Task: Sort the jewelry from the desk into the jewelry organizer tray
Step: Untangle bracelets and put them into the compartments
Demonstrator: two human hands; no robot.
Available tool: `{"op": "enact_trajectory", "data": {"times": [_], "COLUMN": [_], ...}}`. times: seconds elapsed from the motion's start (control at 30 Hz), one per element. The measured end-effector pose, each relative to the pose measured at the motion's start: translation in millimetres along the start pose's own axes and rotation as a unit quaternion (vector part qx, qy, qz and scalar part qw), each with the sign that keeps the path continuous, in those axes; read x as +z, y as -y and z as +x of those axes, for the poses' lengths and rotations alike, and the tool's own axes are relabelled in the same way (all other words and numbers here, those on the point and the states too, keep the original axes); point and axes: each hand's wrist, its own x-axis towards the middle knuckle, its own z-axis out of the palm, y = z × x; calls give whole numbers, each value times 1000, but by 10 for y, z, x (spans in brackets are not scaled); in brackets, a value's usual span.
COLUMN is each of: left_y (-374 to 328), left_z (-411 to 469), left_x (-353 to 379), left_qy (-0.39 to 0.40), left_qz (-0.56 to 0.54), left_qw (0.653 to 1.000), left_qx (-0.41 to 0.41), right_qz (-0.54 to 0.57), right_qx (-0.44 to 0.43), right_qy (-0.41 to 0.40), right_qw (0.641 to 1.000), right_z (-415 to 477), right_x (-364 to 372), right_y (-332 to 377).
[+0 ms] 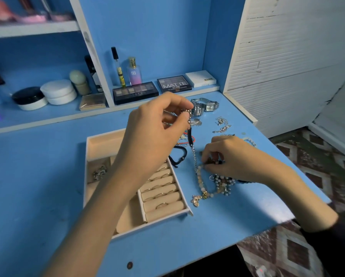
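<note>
Beside tray [103, 143] — hands [157, 124] [227, 154] pinch jewelry [199, 176].

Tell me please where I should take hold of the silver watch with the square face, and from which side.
Probably the metal band of the silver watch, pinched across its width. It loops up behind the face, clear of the desk, so a finger can hook through. Come from the right and above: the left hand, pinching a small silver piece, crowds its left side.

Two hands [157, 124], one organizer tray [99, 139], two eyeshadow palettes [135, 92], two round jars [58, 91].
</note>
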Motion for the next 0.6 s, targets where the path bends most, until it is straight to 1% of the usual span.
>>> {"op": "enact_trajectory", "data": {"times": [0.17,0.23,0.33,0.43,0.53,0.6], "left_y": [-72,-90,-110,-150,-194,-227], "left_z": [0,4,7,11,20,20], "left_x": [-60,-79,-114,-171,-250,-305], "left_qy": [4,7,10,7,-11,-29], "left_qz": [-45,-62,-75,-91,-59,-61], "left_qw": [999,998,997,996,998,997], "left_qx": [4,3,8,12,26,32], "right_qz": [-37,-31,43,142,199,220], "right_qx": [-32,-40,-22,-8,-15,-16], "right_qy": [-27,-26,-5,14,3,-13], "right_qw": [998,998,999,990,980,975], "right_z": [6,3,-35,-76,-74,-44], "right_x": [57,44,-84,-253,-380,-442], "right_y": [41,42,56,120,204,254]}}
